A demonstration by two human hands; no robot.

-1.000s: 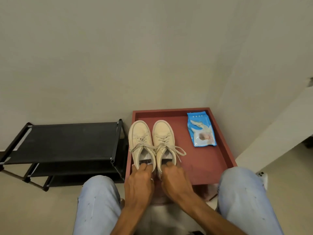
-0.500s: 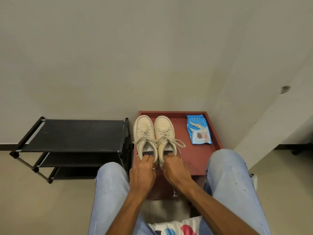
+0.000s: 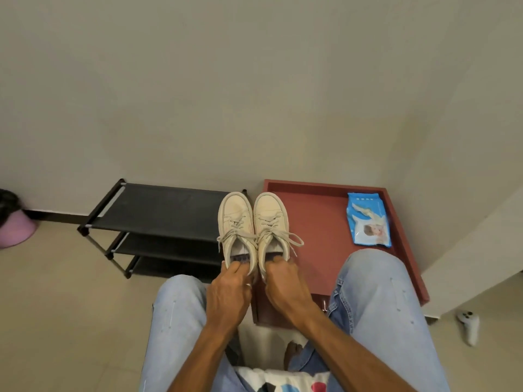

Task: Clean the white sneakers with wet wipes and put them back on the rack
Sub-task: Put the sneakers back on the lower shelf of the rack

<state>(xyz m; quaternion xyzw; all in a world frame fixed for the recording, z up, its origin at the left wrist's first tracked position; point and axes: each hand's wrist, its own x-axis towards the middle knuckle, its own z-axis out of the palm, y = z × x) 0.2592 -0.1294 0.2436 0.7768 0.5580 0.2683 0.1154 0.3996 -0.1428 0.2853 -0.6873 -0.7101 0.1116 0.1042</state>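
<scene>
You've shifted the two sneakers (image 3: 254, 222) left toward the one rack (image 3: 158, 210). Your left hand (image 3: 227, 290) grips the left sneaker (image 3: 236, 219) by its heel, and your right hand (image 3: 284, 284) grips the right sneaker (image 3: 270, 216) likewise.

The cream-white left sneaker (image 3: 236, 222) and right sneaker (image 3: 270, 219) are side by side, toes to the wall, laces loose, heels held. The black three-shelf rack (image 3: 158, 216) stands just left of them. The blue wet wipes pack (image 3: 368, 222) lies flat on the red counter (image 3: 319, 222).
</scene>
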